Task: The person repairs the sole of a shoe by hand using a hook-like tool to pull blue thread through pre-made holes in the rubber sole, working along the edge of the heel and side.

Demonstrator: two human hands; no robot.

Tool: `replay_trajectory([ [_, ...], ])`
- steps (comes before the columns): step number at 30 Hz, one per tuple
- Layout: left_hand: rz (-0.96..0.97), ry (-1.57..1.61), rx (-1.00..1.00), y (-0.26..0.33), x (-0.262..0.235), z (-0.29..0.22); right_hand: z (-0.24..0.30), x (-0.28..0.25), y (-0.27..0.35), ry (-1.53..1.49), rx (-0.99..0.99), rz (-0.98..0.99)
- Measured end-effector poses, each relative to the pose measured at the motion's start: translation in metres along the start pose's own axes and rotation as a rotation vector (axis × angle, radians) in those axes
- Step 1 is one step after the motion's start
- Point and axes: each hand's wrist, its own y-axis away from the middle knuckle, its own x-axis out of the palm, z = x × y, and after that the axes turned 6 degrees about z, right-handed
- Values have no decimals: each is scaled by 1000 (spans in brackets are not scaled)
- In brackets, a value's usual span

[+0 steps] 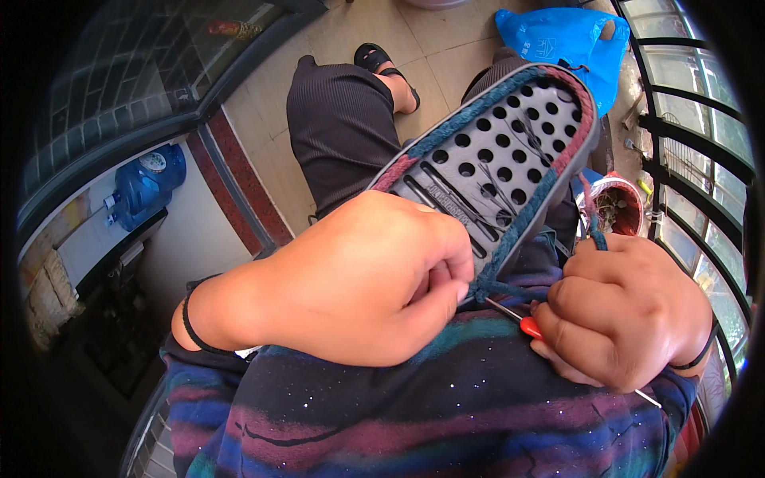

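Note:
My left hand (351, 279) grips the heel end of a grey perforated shoe sole (510, 151), held bottom up over my lap. Blue and dark red yarn stitching (510, 231) runs along the sole's edge. My right hand (629, 311) holds a red-handled crochet hook (522, 323), its metal tip pointing at the blue stitches near my left fingers. A strand of blue and red yarn (591, 227) passes up over my right hand. A thin black band circles each wrist.
I sit with dark trousers (343, 127) and a black sandal (382, 64) on a tiled floor. A blue plastic bag (566, 40) lies ahead, a red pot (625, 207) stands at the right by a metal railing (693, 151). A blue water jug (147, 183) is at the left.

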Motion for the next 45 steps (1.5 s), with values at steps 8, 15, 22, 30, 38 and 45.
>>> replay_trajectory([
  [8, -151, -118, 7, 10, 9, -2, -10, 24, 9, -21, -34, -172],
  [15, -470, -472, 201, 10, 6, 2, -17, 29, -1, 18, -22, -400],
  [22, -512, -531, 154, 12, 12, 2, -18, 37, -4, 22, 12, -417],
  [30, -511, -490, 236, 8, 9, 11, -22, 38, -2, -44, 1, -445],
  [38, -621, -641, 267, 0, 8, 9, -24, 41, -8, 172, 10, -491],
  [45, -778, -832, 364, 3, -6, -6, -29, 36, -27, 464, -72, -575],
])
